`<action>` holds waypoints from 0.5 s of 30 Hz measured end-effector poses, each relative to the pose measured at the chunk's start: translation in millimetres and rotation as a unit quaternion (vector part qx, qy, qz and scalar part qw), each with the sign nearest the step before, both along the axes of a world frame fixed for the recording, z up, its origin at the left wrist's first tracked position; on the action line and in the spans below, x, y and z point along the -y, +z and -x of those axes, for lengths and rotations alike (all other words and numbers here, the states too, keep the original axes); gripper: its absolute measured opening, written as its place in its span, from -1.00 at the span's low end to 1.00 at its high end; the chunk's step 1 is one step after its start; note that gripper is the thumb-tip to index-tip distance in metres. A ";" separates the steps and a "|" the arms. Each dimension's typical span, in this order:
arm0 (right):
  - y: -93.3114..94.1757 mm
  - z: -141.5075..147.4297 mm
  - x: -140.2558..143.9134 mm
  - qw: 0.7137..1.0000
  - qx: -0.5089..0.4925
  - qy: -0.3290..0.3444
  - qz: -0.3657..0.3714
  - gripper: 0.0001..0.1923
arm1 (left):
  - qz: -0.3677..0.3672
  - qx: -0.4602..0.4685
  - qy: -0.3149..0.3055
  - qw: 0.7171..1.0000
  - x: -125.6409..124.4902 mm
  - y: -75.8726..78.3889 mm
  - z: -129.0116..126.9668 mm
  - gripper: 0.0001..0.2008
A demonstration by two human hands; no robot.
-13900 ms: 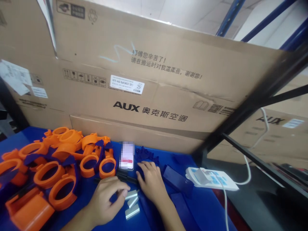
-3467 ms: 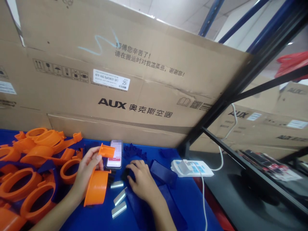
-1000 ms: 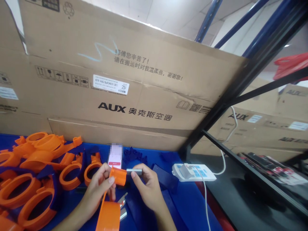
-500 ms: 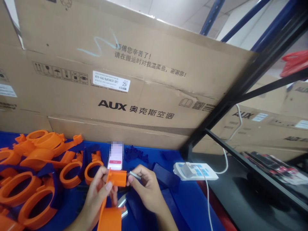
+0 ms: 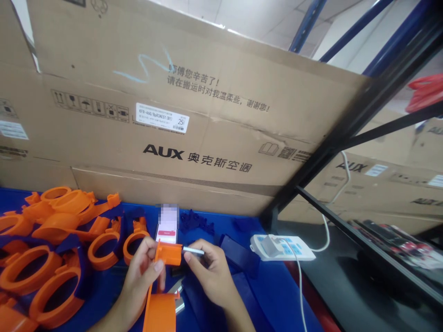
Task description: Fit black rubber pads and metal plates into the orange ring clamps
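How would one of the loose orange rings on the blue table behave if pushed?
An orange ring looks like thin hollow plastic, so probably light and stiff. Lying flat on the blue table, it would likely slide rather than roll, perhaps snagging on neighbouring rings.

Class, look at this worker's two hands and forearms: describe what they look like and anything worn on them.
Both are bare. The left hand and the right hand wear no gloves, rings or watch that can be seen. The forearms are uncovered down to the picture's edge, with no sleeve in view. The nails are short and plain.
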State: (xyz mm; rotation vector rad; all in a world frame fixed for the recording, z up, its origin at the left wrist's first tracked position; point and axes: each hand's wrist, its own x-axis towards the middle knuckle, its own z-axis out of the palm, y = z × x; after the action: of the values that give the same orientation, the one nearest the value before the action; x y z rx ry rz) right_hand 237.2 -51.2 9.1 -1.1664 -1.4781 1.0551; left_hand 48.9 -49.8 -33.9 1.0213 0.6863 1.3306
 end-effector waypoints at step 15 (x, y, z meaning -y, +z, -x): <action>-0.2 -0.5 -0.8 0.999 -0.031 -0.014 0.005 -0.67 | 0.041 0.022 -0.017 0.999 0.8 1.7 -1.7 -0.68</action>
State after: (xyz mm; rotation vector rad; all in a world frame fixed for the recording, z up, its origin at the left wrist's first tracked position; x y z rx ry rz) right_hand 237.8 -50.5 8.8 -1.1477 -1.4056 1.0703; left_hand 50.6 -50.6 -32.1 0.9311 0.6820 1.2809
